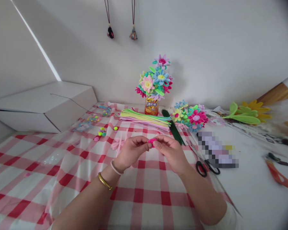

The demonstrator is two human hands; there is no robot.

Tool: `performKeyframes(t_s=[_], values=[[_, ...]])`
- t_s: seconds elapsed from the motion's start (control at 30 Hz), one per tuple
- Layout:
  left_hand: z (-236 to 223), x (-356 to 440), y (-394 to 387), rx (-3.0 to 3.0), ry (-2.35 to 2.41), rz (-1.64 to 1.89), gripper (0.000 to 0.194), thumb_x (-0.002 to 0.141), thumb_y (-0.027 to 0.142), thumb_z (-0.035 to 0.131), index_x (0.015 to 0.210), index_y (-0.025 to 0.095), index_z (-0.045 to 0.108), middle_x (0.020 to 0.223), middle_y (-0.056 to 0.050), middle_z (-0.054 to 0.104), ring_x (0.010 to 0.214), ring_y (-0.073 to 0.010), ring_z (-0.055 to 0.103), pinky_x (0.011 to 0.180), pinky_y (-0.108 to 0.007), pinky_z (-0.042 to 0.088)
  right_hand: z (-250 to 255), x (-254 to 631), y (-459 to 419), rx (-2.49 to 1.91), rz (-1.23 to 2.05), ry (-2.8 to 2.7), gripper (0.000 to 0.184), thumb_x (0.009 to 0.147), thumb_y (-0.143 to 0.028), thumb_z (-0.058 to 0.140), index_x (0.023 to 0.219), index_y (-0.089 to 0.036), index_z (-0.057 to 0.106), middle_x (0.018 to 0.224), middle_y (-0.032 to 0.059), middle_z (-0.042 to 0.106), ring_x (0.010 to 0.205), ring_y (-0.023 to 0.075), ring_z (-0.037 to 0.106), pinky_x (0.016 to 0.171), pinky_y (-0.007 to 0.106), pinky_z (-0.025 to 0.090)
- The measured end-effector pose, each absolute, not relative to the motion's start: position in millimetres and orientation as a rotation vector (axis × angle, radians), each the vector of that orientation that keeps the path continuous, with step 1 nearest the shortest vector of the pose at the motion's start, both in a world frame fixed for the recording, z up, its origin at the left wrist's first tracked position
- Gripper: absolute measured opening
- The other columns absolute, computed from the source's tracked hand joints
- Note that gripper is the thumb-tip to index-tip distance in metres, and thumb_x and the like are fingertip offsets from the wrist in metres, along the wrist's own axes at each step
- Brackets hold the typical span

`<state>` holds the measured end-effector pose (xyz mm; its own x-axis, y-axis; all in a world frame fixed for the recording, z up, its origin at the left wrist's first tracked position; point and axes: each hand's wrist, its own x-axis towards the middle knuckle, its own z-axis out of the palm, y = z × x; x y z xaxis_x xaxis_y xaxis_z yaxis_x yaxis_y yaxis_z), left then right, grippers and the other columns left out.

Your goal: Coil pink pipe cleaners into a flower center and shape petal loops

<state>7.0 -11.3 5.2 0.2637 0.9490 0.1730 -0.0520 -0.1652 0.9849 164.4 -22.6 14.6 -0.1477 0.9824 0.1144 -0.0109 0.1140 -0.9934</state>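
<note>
Fingers [147,146] of both hands pinch a pink pipe cleaner [151,141] between them, closed tight on it above the checked worktop [144,198] — a shaping step, seemingly. Loose stems [146,119] lie at twelve o'clock; continuing calls for a steady twist.

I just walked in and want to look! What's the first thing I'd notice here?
Probably the bright bouquet of fuzzy flowers standing in an orange can by the back wall. Next, the left hand and right hand pinching a small pink fuzzy piece together above the red-and-white checked cloth. Black-handled scissors lie just right of them.
</note>
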Motion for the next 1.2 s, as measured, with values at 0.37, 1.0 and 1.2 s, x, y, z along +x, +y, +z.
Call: performKeyframes(t_s=[0.37, 1.0, 1.2], values=[[14, 3, -15, 2.012, 1.011, 1.117, 0.013, 0.081, 0.023, 0.048, 0.072, 0.017, 0.056, 0.066, 0.0, 0.053, 0.061, -0.0116, 0.046, 0.057, -0.024, 0.036, 14, 163, -23, -1.016, 1.22, -1.417, 0.013, 0.071, -0.031, 0.064, 0.078, -0.02, 0.066, 0.076, 0.0007, 0.063, 0.07, 0.0133, 0.054, 0.065, 0.027, 0.041], [9, 8, -14, 0.975, 0.626, 1.045, 0.012, 0.071, 0.026, 0.066, 0.073, 0.015, 0.068, 0.067, -0.002, 0.064, 0.061, -0.0098, 0.056, 0.064, -0.025, 0.043, 6, 176, -18, -0.895, 0.13, -1.845, 0.024, 0.074, -0.018, 0.063, 0.085, -0.038, 0.069, 0.094, 0.0005, 0.065, 0.094, 0.0203, 0.053, 0.085, 0.041, 0.04], [10, 8, -12, 1.026, 0.7, 1.131, 0.008, 0.07, 0.023, 0.067, 0.07, 0.015, 0.067, 0.062, 0.0, 0.062, 0.06, -0.0096, 0.055, 0.062, -0.024, 0.042, 16, 173, -21, -0.964, 0.902, -1.53, 0.03, 0.076, -0.031, 0.06, 0.107, -0.028, 0.06, 0.106, 0.0039, 0.061, 0.097, 0.0199, 0.055, 0.083, 0.035, 0.043]])
